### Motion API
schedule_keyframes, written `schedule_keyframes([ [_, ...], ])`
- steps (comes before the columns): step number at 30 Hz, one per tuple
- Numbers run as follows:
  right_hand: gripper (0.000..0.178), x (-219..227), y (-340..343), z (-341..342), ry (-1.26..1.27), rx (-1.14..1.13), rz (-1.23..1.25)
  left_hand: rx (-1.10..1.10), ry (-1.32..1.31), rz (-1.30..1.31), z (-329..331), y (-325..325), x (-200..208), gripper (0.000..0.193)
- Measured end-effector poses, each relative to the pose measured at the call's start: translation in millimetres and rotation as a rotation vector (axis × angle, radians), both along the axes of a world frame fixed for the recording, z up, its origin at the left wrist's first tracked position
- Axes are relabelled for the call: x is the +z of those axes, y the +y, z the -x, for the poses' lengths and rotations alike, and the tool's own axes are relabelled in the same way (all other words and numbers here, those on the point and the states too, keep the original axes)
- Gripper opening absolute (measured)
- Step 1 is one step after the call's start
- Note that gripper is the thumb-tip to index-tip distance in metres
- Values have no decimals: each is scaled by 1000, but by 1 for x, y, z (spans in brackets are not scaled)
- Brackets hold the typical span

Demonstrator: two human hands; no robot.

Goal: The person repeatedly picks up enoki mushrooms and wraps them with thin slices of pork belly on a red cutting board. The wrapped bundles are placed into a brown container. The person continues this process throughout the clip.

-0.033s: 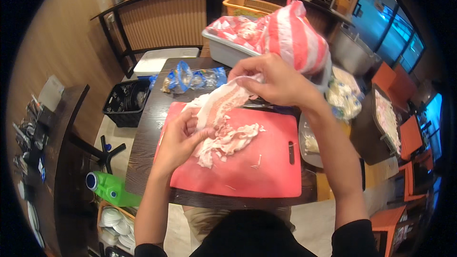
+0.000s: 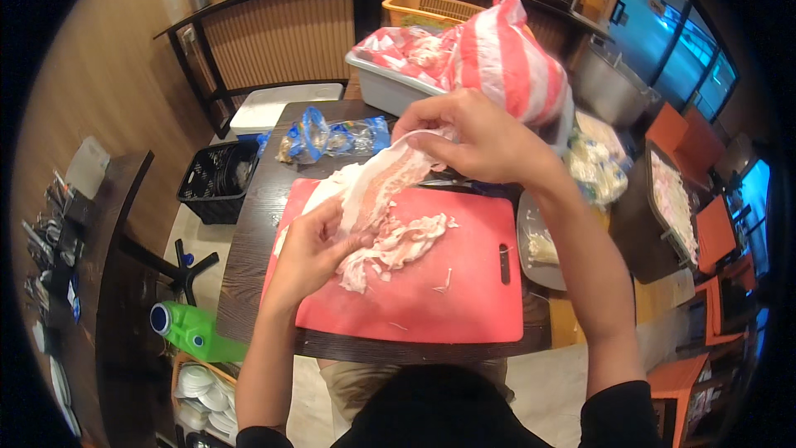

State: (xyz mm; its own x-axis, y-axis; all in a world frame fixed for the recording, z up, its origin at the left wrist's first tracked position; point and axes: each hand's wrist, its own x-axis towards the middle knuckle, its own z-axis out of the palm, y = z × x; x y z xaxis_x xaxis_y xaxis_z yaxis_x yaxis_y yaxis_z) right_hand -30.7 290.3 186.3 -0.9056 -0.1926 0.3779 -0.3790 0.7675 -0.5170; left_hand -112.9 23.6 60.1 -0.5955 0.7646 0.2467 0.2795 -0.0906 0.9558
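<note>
Between my two hands stretches a thin slice of raw fatty meat (image 2: 375, 187), white with a pink streak, like pork belly. My right hand (image 2: 477, 137) pinches its upper far end. My left hand (image 2: 313, 250) is closed on its lower near end, the thumb pressing toward the fingers. Beneath lies a crumpled pile of the same sliced meat (image 2: 406, 242) on a red cutting board (image 2: 448, 303). More pale meat shows behind the slice, partly hidden by it. A few pale shreds lie on the board.
Beyond the board lie torn blue-and-clear packaging (image 2: 332, 139) and a partly hidden dark-handled tool (image 2: 489, 189). A grey tub (image 2: 390, 90) and red-striped bag (image 2: 510, 66) stand behind. To the right are a plate (image 2: 543, 272) with pale strands and a deep filled container (image 2: 643, 236).
The view has shifted slightly. Both hands keep their hold on the meat slice, with hardly any movement of the slice or pile.
</note>
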Motion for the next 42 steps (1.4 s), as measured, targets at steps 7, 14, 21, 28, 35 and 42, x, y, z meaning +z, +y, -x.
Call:
schedule_keyframes([
  [7,14,17,-8,-17,185,20,-187,248,399,522,-16,-48,-6,22],
  [14,13,32,-17,-13,239,-2,-282,113,460,340,-6,-70,-24,19],
  [21,14,39,-24,-10,228,19,-345,4,674,373,1,-89,-41,20],
  [28,17,46,-20,0,58,31,-270,76,659,316,-21,-99,-45,23],
  [35,16,111,18,-32,138,-1,-465,4,764,191,-21,-11,-27,18],
  [42,14,134,35,-81,271,-143,-539,-82,706,183,35,124,-16,44],
])
